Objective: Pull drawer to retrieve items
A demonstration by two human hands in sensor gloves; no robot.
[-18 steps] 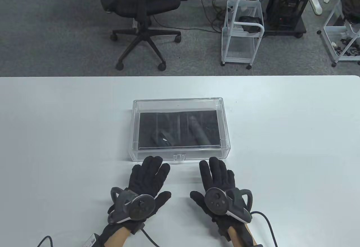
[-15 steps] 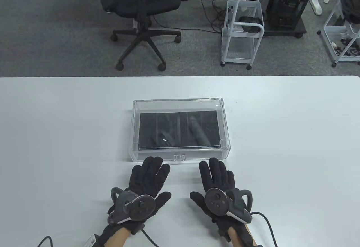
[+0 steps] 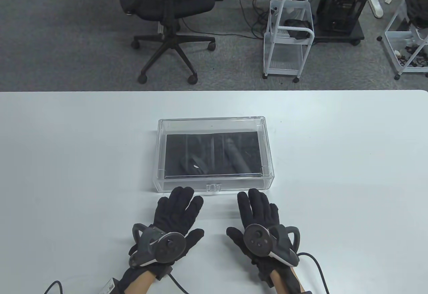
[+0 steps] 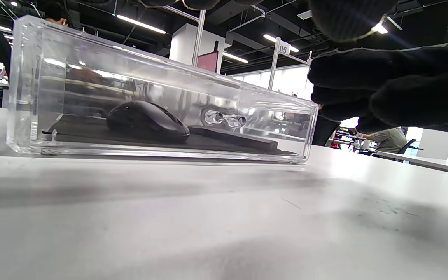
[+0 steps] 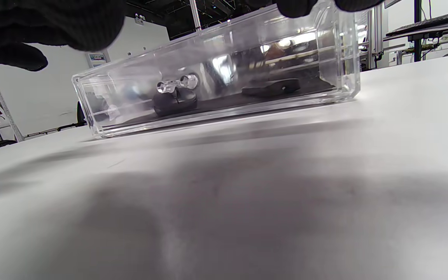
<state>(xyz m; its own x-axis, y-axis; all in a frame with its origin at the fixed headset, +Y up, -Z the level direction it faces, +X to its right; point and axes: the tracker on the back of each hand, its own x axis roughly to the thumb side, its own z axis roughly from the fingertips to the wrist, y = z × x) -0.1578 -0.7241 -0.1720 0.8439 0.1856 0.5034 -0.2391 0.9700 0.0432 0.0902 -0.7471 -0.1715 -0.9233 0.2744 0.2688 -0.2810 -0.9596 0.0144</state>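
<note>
Clear drawer box (image 3: 214,183), black liner (image 3: 174,147), seemingly black mouse (image 4: 146,120).

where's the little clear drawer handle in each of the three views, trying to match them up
Table view: the clear handle sits at the middle of the acrylic drawer box's near face, between the two hands' fingertips.
Left wrist view: the handle is right of centre on the box front, just right of the black mouse.
Right wrist view: the handle is left of centre, in front of the mouse.
Shared landmark: the black mouse inside the drawer.
</note>
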